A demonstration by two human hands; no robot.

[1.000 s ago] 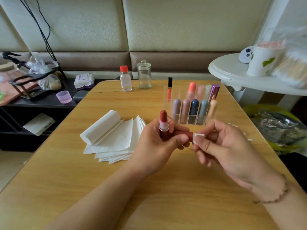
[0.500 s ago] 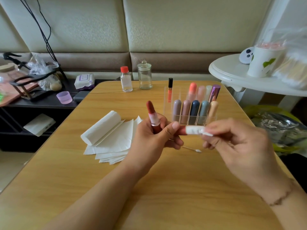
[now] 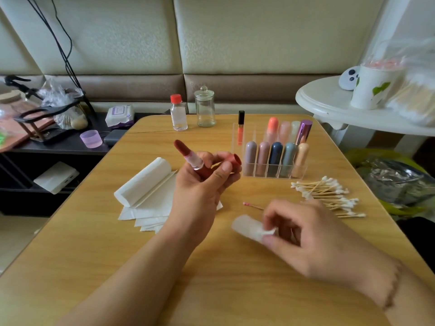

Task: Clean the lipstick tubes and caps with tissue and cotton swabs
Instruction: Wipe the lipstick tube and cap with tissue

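My left hand (image 3: 202,184) grips an open lipstick tube (image 3: 190,156), its dark red stick tilted up to the left, and also holds the red cap (image 3: 231,160) between thumb and fingers. My right hand (image 3: 306,238), blurred, is low over the table and pinches a small folded white tissue piece (image 3: 250,228). A used cotton swab (image 3: 253,205) with a pink tip lies on the table between my hands. Folded tissues (image 3: 150,196) lie to the left, partly under my left wrist.
A clear organiser (image 3: 275,170) holding several lipsticks stands behind my hands. A pile of clean cotton swabs (image 3: 329,196) lies to the right. A red-capped bottle (image 3: 179,114) and glass jar (image 3: 204,109) stand at the wooden table's (image 3: 94,255) far edge. A white side table (image 3: 329,107) is at right.
My right hand has pulled away from the cap, down and toward me, taking the tissue piece with it. My left hand has tilted the lipstick further left, and the cap now shows bare.
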